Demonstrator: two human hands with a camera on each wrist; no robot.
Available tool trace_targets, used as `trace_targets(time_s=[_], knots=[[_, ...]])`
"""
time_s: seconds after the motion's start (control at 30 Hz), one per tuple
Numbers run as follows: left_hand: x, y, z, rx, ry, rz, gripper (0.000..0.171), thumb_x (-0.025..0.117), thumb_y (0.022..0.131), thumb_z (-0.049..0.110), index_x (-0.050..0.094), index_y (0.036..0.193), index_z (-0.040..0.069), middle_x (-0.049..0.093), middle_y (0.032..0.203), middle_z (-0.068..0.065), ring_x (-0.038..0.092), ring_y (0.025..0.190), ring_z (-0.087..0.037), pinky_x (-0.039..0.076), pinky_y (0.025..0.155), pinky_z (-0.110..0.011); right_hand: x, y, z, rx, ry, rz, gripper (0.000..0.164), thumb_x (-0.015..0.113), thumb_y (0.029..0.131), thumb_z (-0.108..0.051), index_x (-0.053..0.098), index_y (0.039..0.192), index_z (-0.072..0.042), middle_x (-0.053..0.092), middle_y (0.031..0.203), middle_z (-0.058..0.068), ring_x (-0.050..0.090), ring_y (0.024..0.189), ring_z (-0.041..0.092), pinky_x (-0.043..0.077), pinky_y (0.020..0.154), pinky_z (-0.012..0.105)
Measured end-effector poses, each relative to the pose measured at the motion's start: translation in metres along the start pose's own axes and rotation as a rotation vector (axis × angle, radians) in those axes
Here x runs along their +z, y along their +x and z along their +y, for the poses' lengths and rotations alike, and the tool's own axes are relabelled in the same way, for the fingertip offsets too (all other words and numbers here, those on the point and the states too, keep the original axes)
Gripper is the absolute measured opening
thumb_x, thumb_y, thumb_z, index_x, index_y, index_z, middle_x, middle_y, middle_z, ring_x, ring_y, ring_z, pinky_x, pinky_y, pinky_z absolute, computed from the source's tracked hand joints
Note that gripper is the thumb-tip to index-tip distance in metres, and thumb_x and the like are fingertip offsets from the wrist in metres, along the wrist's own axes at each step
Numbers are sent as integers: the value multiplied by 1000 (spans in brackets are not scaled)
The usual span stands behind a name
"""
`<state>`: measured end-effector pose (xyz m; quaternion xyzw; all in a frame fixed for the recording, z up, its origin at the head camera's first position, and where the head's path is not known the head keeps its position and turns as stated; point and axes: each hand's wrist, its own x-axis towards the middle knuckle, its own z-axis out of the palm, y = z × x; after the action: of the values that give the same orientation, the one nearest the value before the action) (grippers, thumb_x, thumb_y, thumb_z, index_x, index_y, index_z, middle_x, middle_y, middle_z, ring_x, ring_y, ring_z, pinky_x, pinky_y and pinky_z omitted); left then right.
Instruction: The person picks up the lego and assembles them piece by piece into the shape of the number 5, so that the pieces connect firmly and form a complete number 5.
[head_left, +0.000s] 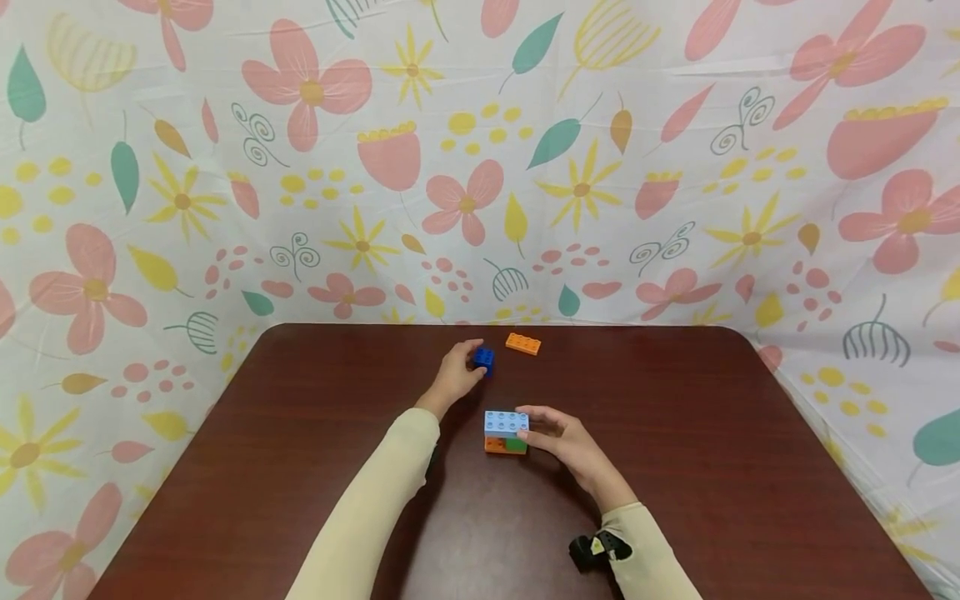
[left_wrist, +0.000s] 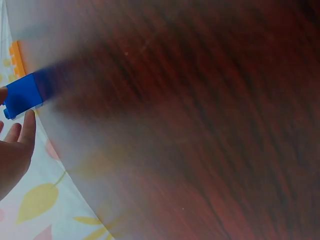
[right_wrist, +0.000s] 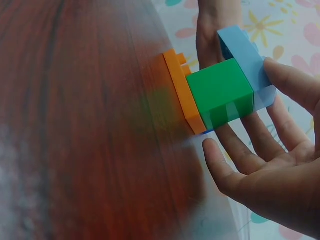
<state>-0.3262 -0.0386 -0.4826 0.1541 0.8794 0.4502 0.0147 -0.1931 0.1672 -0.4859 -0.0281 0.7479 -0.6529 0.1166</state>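
Near the far side of the table, my left hand (head_left: 452, 377) pinches a small dark blue building brick (head_left: 483, 358) between thumb and fingers. The left wrist view shows that blue brick (left_wrist: 24, 95) at its left edge, and the hand is partly cut off. Closer in, my right hand (head_left: 573, 443) holds a small stack of bricks by its right side, thumb in front. A light blue brick (head_left: 501, 423) tops the stack, a green brick (right_wrist: 220, 91) sits in the middle, and an orange plate (right_wrist: 181, 90) forms the base. One end under the light blue brick is a gap.
A separate orange plate with studs (head_left: 522, 343) lies by the table's far edge, just right of the blue brick. The dark brown table (head_left: 285, 467) meets a flower-patterned cloth (head_left: 465, 267) behind it. A black wrist device (head_left: 592, 551) sits by the right sleeve.
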Motion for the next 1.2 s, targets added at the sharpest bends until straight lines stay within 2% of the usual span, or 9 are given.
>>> trace_targets(time_s=[0.17, 0.47, 0.77, 1.03, 1.2], knots=[[0, 0, -1, -11, 38, -15, 48, 64, 92, 3, 51, 138, 6, 49, 136, -17, 50, 123, -31, 42, 102, -41, 1, -1, -2, -1, -8, -8, 49, 74, 86, -27, 60, 130, -12, 56, 129, 10, 56, 109, 23, 46, 89, 32], [-1, -2, -2, 10, 96, -7, 39, 65, 91, 5, 53, 128, 5, 51, 131, -18, 51, 118, -31, 42, 103, -43, 0, -3, -5, -7, -5, -10, 49, 73, 87, -27, 58, 131, -11, 55, 131, 10, 55, 112, 23, 45, 91, 35], [-2, -6, -6, 13, 77, 8, 30, 63, 92, 2, 53, 121, 4, 54, 127, -18, 53, 116, -31, 45, 99, -43, 0, 0, -3, 4, 8, 9, 48, 75, 85, -28, 61, 128, -13, 57, 129, 9, 56, 111, 23, 45, 91, 35], [-9, -12, -12, 27, 46, 24, 35, 63, 92, 3, 54, 126, 3, 54, 128, -19, 54, 116, -32, 46, 98, -43, -1, -2, -3, 6, -3, 3, 48, 74, 86, -27, 60, 129, -13, 56, 129, 10, 56, 111, 24, 45, 92, 35], [-16, -17, -13, 45, 29, 43, 34, 64, 91, 4, 57, 125, 3, 55, 124, -18, 56, 115, -32, 48, 96, -42, 0, -3, -4, 10, -1, -2, 50, 74, 85, -27, 60, 130, -13, 56, 131, 10, 55, 113, 24, 44, 96, 40]])
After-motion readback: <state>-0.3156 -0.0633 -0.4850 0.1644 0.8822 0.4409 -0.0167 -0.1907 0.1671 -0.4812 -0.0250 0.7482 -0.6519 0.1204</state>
